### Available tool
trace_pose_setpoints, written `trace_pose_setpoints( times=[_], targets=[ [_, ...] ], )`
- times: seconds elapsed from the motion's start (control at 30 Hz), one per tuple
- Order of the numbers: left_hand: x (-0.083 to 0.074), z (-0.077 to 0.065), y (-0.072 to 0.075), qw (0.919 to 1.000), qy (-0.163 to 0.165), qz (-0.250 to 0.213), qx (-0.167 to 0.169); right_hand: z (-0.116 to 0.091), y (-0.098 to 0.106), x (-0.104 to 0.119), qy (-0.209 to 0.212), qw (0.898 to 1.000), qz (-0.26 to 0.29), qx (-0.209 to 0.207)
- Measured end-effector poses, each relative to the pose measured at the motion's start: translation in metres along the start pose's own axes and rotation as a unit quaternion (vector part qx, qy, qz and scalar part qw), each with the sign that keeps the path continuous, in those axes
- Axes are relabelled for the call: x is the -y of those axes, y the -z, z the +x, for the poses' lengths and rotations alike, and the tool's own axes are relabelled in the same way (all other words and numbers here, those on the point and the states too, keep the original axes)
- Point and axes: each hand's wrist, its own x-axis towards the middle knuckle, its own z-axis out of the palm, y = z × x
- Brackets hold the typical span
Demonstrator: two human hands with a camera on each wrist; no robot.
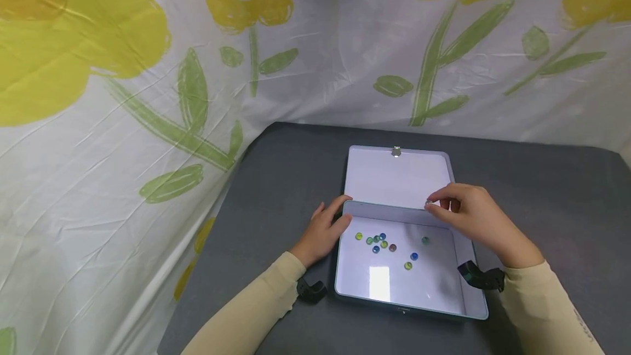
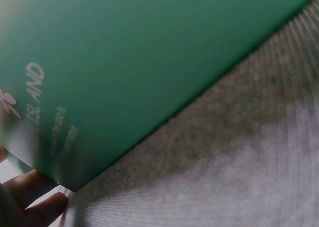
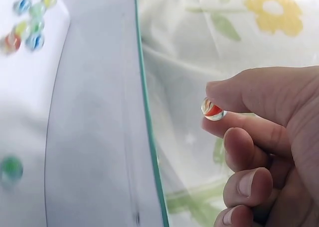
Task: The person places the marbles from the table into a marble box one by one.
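Observation:
A shallow box (image 1: 475, 289) lies with its lid (image 1: 394, 177) folded back, white inside and green outside. Several glass marbles, among them a green marble (image 1: 425, 240) and a blue marble (image 1: 414, 256), rest on its floor. Over the back right of the box, my right hand (image 1: 468, 215) pinches a clear marble (image 3: 213, 110) with an orange-red swirl between thumb and index finger; its other fingers are curled in. My left hand (image 1: 322, 232) holds the box at its back left corner, thumb at the rim. In the left wrist view, fingertips (image 2: 47, 207) show beside the green side.
The box stands on a dark grey table (image 1: 291, 179). Behind and to the left hangs a white cloth (image 1: 315, 70) printed with yellow flowers. A metal clasp (image 1: 396, 151) sits on the lid's far edge. Black bands (image 1: 485, 278) are worn at both wrists.

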Motion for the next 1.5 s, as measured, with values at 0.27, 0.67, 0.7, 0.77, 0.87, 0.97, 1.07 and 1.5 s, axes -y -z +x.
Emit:
trace_pose_setpoints(
  times=[0.27,0.67,0.7,0.77,0.87,0.97,1.07,1.5],
  targets=[
    [0.001,0.0,-0.001,0.9999,-0.014,-0.005,-0.006,0.014,-0.018,0.013,0.019,0.999,0.022,0.017],
    [0.001,-0.001,0.0,0.9999,-0.011,-0.002,-0.002,0.02,-0.046,0.024,0.034,0.995,0.05,0.075],
    [0.001,-0.001,0.0,0.9999,-0.011,-0.002,-0.001,0.02,-0.047,0.024,0.036,0.995,0.051,0.08],
    [0.001,-0.001,0.001,1.0,-0.008,-0.002,0.0,0.021,-0.05,0.026,0.041,0.994,0.053,0.088],
    [0.0,-0.002,0.001,1.0,-0.007,-0.003,-0.001,0.022,-0.053,0.027,0.05,0.992,0.051,0.1],
    [-0.001,-0.002,0.002,1.0,-0.005,-0.001,0.0,0.022,-0.056,0.028,0.059,0.99,0.044,0.118],
    [0.0,-0.002,0.002,1.0,-0.002,0.001,0.001,0.023,-0.061,0.028,0.064,0.987,0.038,0.145],
    [0.001,-0.001,0.0,1.0,-0.003,0.001,-0.007,0.023,-0.081,0.026,0.07,0.973,-0.007,0.22]
  ],
)
